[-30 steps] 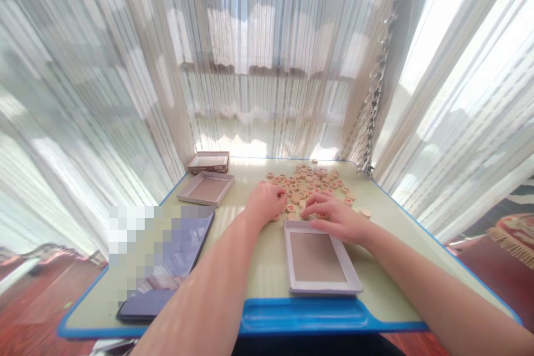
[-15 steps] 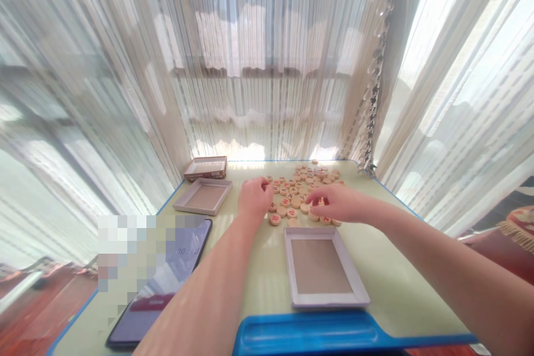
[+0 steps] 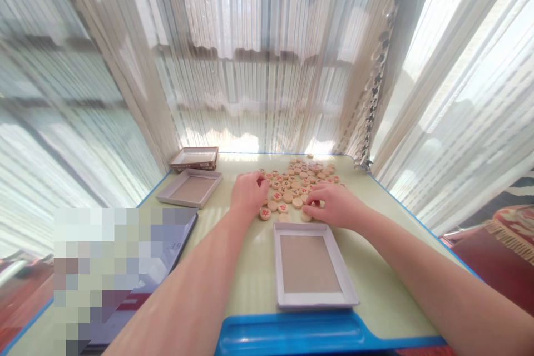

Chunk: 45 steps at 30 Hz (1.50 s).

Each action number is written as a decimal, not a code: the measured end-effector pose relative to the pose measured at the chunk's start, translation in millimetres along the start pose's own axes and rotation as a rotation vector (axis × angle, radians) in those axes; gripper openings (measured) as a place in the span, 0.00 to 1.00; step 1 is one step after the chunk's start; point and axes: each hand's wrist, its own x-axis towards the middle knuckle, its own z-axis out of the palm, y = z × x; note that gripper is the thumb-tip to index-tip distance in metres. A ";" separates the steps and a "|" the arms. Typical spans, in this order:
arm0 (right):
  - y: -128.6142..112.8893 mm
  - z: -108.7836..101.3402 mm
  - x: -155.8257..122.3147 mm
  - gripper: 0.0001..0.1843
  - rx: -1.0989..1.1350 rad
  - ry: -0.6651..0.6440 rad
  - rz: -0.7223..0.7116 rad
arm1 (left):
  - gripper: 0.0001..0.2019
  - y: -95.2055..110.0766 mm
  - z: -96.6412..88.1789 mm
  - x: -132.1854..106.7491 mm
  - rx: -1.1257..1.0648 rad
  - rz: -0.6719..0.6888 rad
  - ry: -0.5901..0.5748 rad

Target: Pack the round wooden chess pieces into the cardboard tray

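Several round wooden game pieces with red and dark marks lie scattered on the pale table. My left hand rests at the left edge of the pile with its fingers curled over pieces. My right hand lies on the near right of the pile, fingers bent down onto pieces. Whether either hand actually holds a piece is hidden. A shallow grey box tray with a brown floor lies just in front of both hands.
A second grey tray and a brown box lid sit at the far left. A tablet lies at the near left, partly blurred out. A blue tray edge runs along the near table edge. Sheer curtains surround the table.
Both hands have drawn slightly nearer over the pile, the right hand lowering onto the pieces. The camera view has shifted, so the table sits a little further left.
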 end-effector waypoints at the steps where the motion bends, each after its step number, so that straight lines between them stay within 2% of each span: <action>1: -1.3 -1.1 -0.3 0.11 -0.006 -0.005 -0.001 | 0.11 0.2 -0.1 -0.1 0.008 0.008 -0.003; 6: -4.3 -5.5 -2.1 0.12 -0.001 -0.100 0.031 | 0.11 3.1 -5.5 -0.7 0.065 0.064 -0.007; 9: 0.2 -2.7 -0.9 0.11 0.016 -0.074 0.027 | 0.12 8.2 -15.2 -2.9 0.096 0.100 -0.074; 11: 6.0 1.4 1.0 0.11 0.030 -0.036 0.002 | 0.12 13.5 -24.2 -6.3 0.083 0.134 -0.178; 16: 24.8 11.4 6.2 0.07 0.032 0.058 -0.014 | 0.13 27.5 -42.7 -21.5 -0.035 0.299 -0.549; 19: 29.4 13.0 6.6 0.05 0.011 0.106 -0.050 | 0.13 31.7 -43.0 -28.7 -0.026 0.368 -0.624; 22: 25.1 10.6 4.7 0.08 0.034 0.094 -0.092 | 0.08 31.2 -38.1 -29.4 0.010 0.403 -0.581; 26: 18.8 6.8 3.5 0.12 0.066 0.071 -0.093 | 0.08 26.0 -32.3 -24.1 0.010 0.432 -0.482; 33: 34.3 9.6 8.5 0.12 0.012 0.219 0.039 | 0.09 20.9 -21.8 -22.9 -0.102 0.412 -0.357; 36: 42.6 10.3 9.5 0.13 -0.036 0.262 0.114 | 0.13 18.5 -16.2 -21.8 -0.125 0.365 -0.228; 39: 46.6 10.8 9.6 0.14 -0.055 0.247 0.151 | 0.13 15.8 -12.6 -17.9 -0.022 0.245 -0.101; 42: 46.8 12.8 10.0 0.14 -0.031 0.213 0.156 | 0.12 17.2 -13.5 -14.3 0.059 0.168 -0.101; 45: 45.2 14.5 10.3 0.13 -0.006 0.226 0.155 | 0.14 21.5 -18.3 -12.1 0.015 0.192 -0.112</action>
